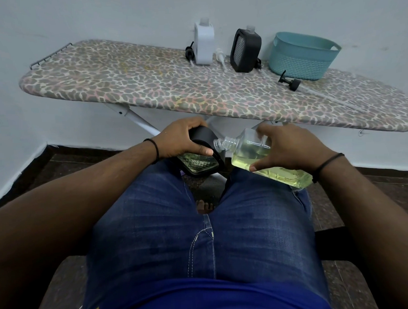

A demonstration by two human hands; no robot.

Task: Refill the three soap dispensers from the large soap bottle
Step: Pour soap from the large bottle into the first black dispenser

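Left hand hides the black dispenser's mouth.

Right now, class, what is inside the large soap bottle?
The large soap bottle, tilted in the right hand, holds yellow-green liquid soap pooled along its lower side; its neck looks empty. The hand covers part of the body, hiding the contents there.

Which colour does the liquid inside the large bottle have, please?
Pale yellow-green, seen through the clear large soap bottle that the right hand holds, in the head view.
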